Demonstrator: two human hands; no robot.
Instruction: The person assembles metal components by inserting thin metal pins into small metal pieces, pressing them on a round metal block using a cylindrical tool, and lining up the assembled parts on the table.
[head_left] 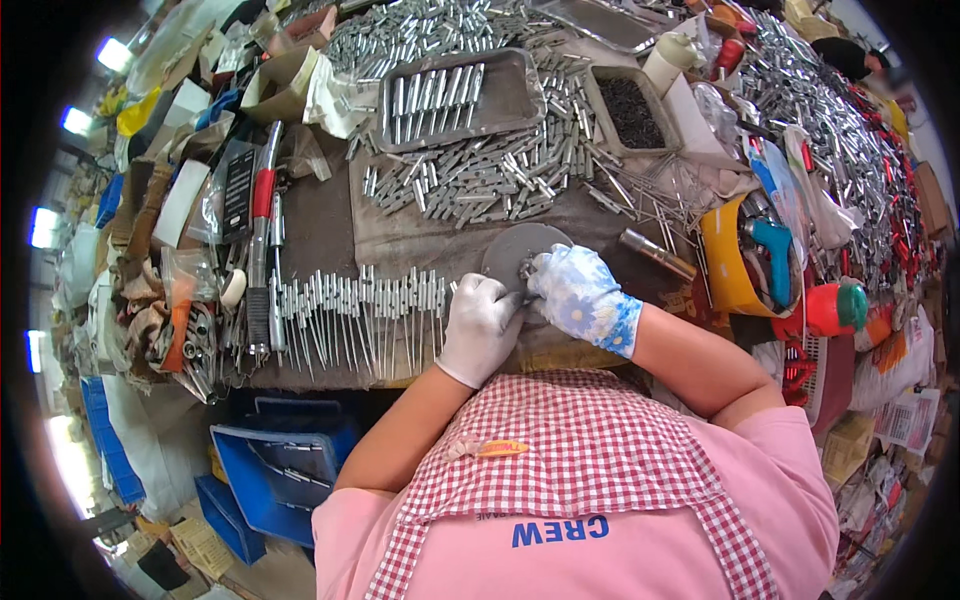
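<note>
My left hand (482,325), in a whitish-grey glove, is closed with its fingertips against the near side of a round grey disc (520,247). Beside it, my right hand (583,297) wears a white glove with blue flowers, and its fingers are pinched together over the disc. The two hands nearly meet around something small, which the gloves mostly hide. Left of my left hand, a row of slim metal rods with thick silvery sleeves (365,297) lines the table's near edge. A metal cylinder (657,253) lies right of the disc.
Beyond the disc spreads a heap of silvery metal parts (480,190), with a grey tray (510,105) holding several tubes. A bin of small black pieces (635,115) sits farther right. A long red-banded wrench (262,200) lies left; a yellow holder (724,262) with a teal-handled tool (773,255) stands right.
</note>
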